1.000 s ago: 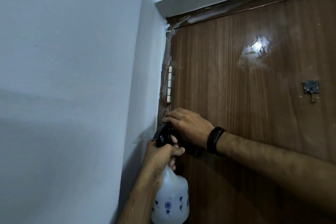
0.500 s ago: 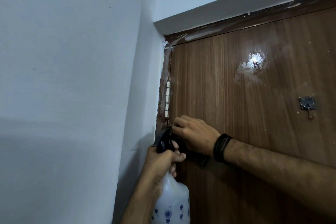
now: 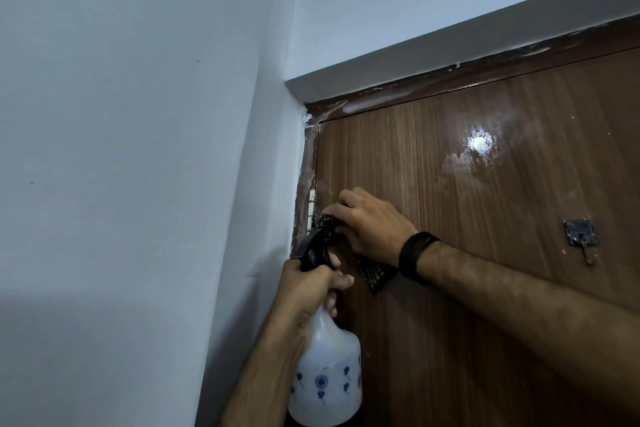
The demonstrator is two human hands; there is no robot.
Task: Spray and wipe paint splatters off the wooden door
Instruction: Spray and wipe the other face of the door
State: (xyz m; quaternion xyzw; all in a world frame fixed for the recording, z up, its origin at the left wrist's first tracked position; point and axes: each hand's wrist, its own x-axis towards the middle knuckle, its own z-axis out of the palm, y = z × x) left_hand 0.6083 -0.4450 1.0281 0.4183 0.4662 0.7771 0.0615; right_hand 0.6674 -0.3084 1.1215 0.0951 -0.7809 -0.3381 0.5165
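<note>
Pressing cloth (image 3: 375,274) to door (image 3: 485,253) by right hand (image 3: 370,224), left hand (image 3: 308,282) holding spray bottle (image 3: 327,374)

Your left hand (image 3: 306,282) grips the black trigger head of the white spray bottle (image 3: 327,371) beside the wall (image 3: 121,184). Your right hand (image 3: 370,224) presses a dark checked cloth (image 3: 375,276) against the wooden door (image 3: 450,322) near the hinge (image 3: 312,210). White paint smears (image 3: 363,106) streak the frame above.

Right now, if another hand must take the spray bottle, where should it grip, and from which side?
Grip the round white body of the bottle, coming from below or from the right. The left hand holds the narrow neck under the black trigger head, so that part is taken. The wall is close on the left, and the body hangs upright and free.
</note>
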